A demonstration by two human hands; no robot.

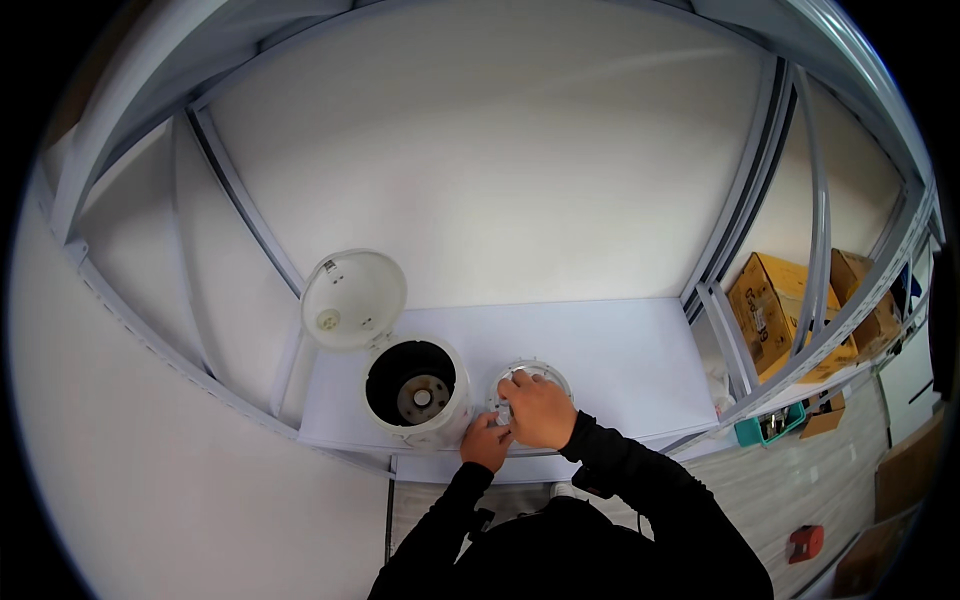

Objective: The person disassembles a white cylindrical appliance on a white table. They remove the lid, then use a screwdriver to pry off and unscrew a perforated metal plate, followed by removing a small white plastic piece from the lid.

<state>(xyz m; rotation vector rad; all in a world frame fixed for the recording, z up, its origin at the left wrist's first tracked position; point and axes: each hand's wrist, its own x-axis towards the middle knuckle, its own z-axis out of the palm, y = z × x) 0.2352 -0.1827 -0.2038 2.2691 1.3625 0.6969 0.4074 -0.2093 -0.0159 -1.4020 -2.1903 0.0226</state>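
Note:
A white rice cooker stands at the table's front, its lid swung up to the back left. No inner pot sits in it, so the dark cavity and round heating plate show. Just right of it lies a round, pale inner lid, partly covered by my right hand. My right hand is closed over it, fingers bent down at its near left side. My left hand pinches from below, close to the cooker. Between the fingertips a small translucent part shows; its kind is unclear.
The white table is set in a grey metal frame with a pale back panel. Beyond the right post are yellow cardboard boxes. A teal bin and a red object are lower right.

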